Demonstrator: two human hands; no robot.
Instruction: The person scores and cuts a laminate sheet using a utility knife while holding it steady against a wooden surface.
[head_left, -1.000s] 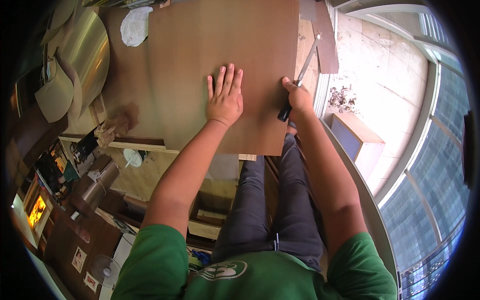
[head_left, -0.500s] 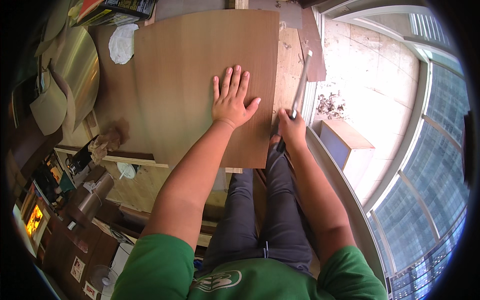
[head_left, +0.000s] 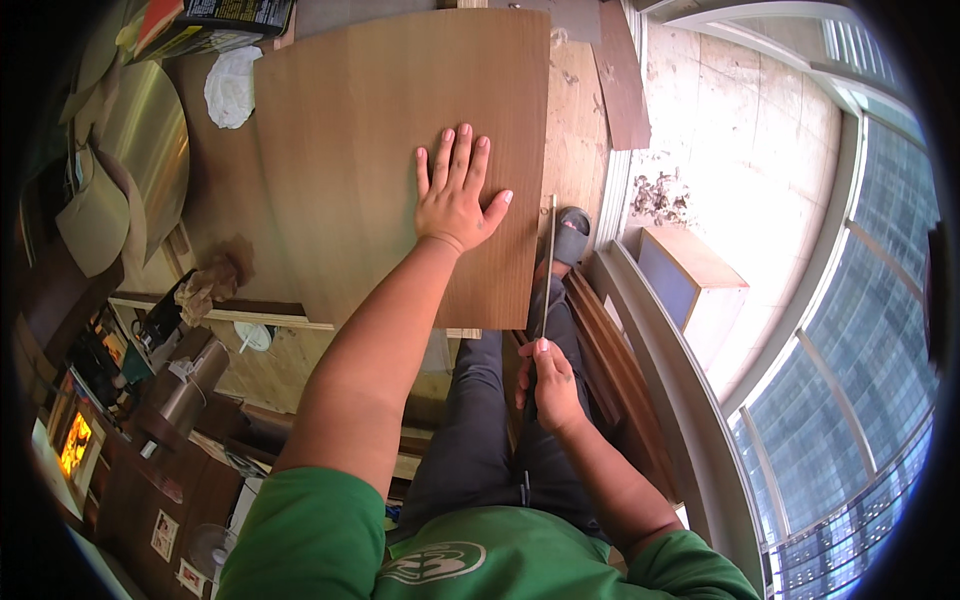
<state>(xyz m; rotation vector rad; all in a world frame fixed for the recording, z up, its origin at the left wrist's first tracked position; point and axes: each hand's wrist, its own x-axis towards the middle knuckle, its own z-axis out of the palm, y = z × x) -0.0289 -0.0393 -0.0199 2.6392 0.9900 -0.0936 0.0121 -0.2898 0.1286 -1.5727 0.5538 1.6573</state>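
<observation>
A large brown wood-grain panel (head_left: pixel 340 170) lies flat in front of me. My left hand (head_left: pixel 456 208) rests palm down on it near the right edge, fingers stretched out and apart. Close to my right thigh, my right hand (head_left: pixel 555 388) is closed around the handle end of a long, thin file (head_left: pixel 549 265). The handle is mostly hidden in the hand. The file appears narrow, pointing away from me along the panel's right edge; whether it touches that edge I cannot tell.
Crumpled white paper (head_left: pixel 231 88) lies at the panel's far left, near a dark box (head_left: pixel 215 25). Curved sheets (head_left: pixel 150 160) stand on the left. Right of my legs are brown boards (head_left: pixel 625 390), a window sill, a small cabinet (head_left: pixel 690 270) and debris (head_left: pixel 660 198) on the floor.
My right hand has drawn back toward my body with the file, which has swung to lie along the panel's edge. My left hand stays flat on the panel. My sandalled foot now shows.
</observation>
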